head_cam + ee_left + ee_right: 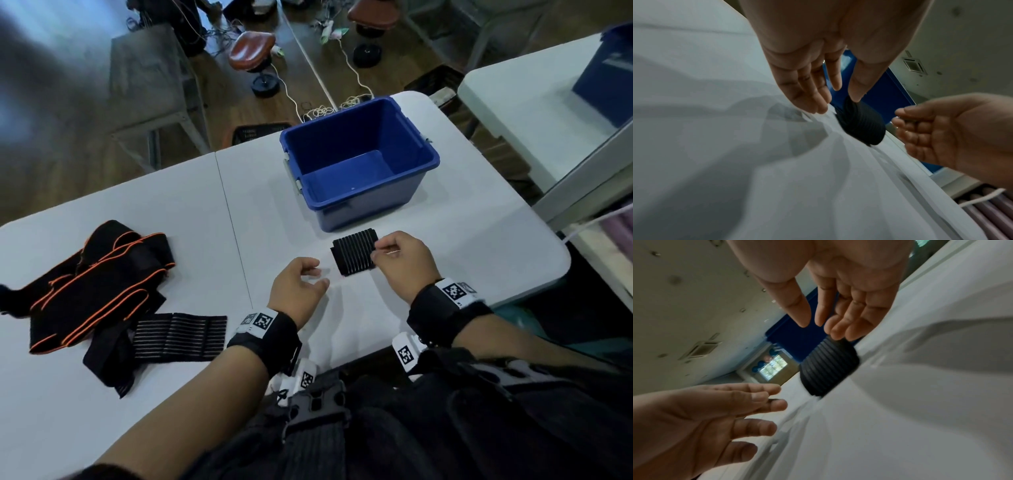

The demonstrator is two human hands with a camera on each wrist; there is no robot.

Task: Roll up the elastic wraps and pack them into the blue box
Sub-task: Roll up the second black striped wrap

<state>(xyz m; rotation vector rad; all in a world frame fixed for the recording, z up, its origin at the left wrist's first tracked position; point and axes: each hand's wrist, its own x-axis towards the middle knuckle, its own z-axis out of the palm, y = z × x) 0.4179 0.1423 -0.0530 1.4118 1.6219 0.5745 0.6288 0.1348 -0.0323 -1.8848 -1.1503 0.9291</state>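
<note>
A black ribbed wrap, rolled into a short cylinder (354, 251) (861, 125) (828, 366), lies on the white table (171, 205) just in front of the blue box (363, 209) (885, 94) (795, 335), whose inside is bare. My right hand (376, 250) (813, 324) hovers at the roll's right end with relaxed fingers that hold nothing. On the roll's left side my left hand (317, 274) (844, 92) is spread, its thumb tip close to the roll. Unrolled orange-trimmed wraps (99, 281) and a flat striped wrap (178, 337) are piled at the left.
The table's rounded right edge (561, 260) is close to my right wrist. A second white table (534, 96) stands at the far right. Behind the box, brown stools (253, 51) and cables sit on the floor.
</note>
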